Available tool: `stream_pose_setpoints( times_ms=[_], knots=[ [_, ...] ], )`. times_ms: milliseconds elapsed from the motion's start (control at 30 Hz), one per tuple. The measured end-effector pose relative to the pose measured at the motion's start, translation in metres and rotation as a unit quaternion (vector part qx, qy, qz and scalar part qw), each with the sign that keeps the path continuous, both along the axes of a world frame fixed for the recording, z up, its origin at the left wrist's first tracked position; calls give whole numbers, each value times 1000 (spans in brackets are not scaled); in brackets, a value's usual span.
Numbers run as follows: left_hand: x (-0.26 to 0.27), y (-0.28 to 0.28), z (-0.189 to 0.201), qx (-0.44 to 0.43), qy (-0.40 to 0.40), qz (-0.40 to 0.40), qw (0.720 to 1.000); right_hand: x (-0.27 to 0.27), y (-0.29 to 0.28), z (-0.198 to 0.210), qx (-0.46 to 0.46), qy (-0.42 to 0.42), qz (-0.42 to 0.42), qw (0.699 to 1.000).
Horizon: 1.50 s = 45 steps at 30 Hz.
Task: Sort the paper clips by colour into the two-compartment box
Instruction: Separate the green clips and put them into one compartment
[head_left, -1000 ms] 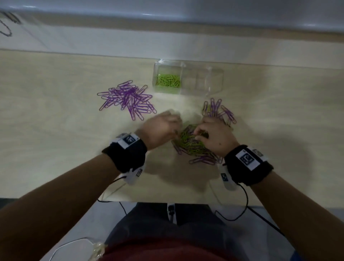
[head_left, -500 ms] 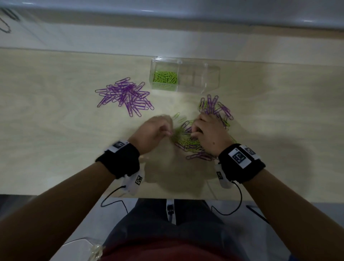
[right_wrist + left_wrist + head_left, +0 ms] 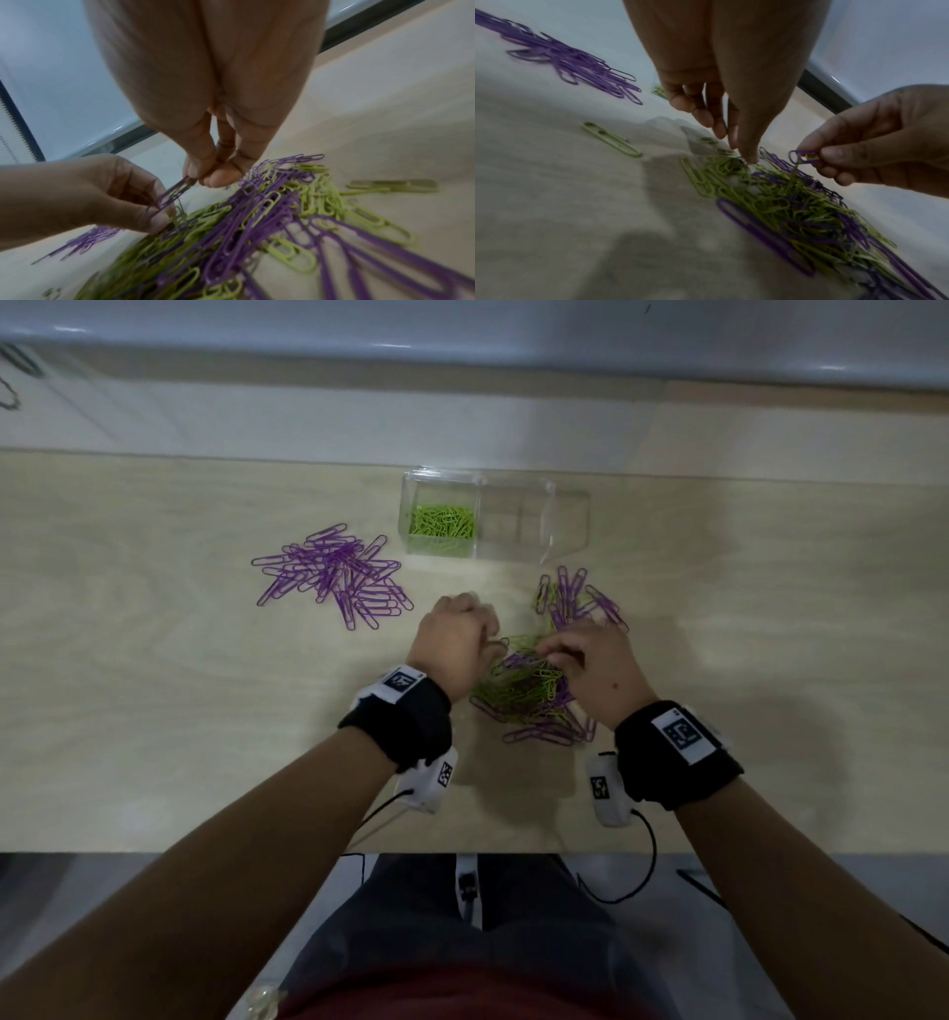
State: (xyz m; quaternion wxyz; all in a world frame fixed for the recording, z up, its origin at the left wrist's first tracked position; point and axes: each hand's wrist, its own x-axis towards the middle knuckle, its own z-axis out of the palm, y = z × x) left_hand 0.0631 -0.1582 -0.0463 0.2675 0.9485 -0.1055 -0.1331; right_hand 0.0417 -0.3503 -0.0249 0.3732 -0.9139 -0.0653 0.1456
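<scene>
Purple and green clips lie tangled in a mixed heap (image 3: 529, 695) on the pale wood bench (image 3: 154, 711), right under my two hands; my right hand (image 3: 598, 667) pinches a purple clip (image 3: 174, 192) between thumb and forefinger, lifted just above the heap, and a green clip seems hooked on it, though I cannot tell for sure; my left hand (image 3: 454, 644) has its fingers curled, thumb and fingertips (image 3: 746, 156) down at the heap's edge and touching that same purple clip in the right wrist view, but whether it truly grips anything I cannot tell; one green clip (image 3: 611, 140) lies alone on the bench just left of the heap; a small bunch of mostly purple clips (image 3: 580, 603) sits just beyond my right hand; a sorted purple pile (image 3: 334, 572) lies well to the left, apart from the heap; the clear box (image 3: 493, 516) stands at the far side of the bench, green clips (image 3: 441, 521) in its left compartment; the right one shows no clips.
</scene>
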Motion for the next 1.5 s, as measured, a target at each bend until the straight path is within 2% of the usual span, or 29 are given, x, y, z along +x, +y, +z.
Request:
stream_pose_setpoints(
  times_ms=[100,200,300,400,533,600,733,833,933,1033,1133,1167,1200,1267,1300,1367,1433,1500],
  knots=[
    [1,-5,-5,7,57,28,998,-4,-1,-5,17,3,-38,999],
    [0,-3,-5,-64,74,21,995,-10,1,-4,113,60,-112,985],
    [0,9,-2,-177,86,111,974,-13,3,-1,171,108,-154,967],
    [2,27,-1,-245,73,195,947,-13,8,2,236,147,-185,943],
    [-1,37,17,-305,31,203,930,-13,19,6,299,167,-195,919],
    [-4,32,21,-317,40,189,929,-12,26,7,317,165,-190,914],
    [-10,18,24,-306,118,154,932,-10,37,9,315,157,-172,920],
    [-12,19,21,-266,151,112,945,-8,40,11,301,144,-160,929],
    [-13,24,23,-265,166,102,944,-7,42,12,300,147,-153,930],
    [-14,32,21,-304,201,139,921,-7,39,8,283,157,-133,937],
    [-17,34,25,-351,274,193,874,-6,36,2,216,145,-115,959],
    [-17,34,28,-364,278,210,864,-6,35,0,197,139,-116,964],
    [-17,36,31,-364,260,226,865,-6,35,0,179,130,-116,968],
    [-12,46,34,-315,160,241,904,-5,34,-2,133,97,-116,980],
    [-7,56,30,-261,101,238,930,-4,31,-2,104,81,-117,984],
    [5,83,23,-118,32,224,967,2,22,-4,38,51,-124,990],
    [19,106,12,-11,-8,188,982,13,13,-5,-28,14,-136,990],
    [27,117,7,72,-51,161,983,27,9,-5,-79,-21,-152,985]
  ],
)
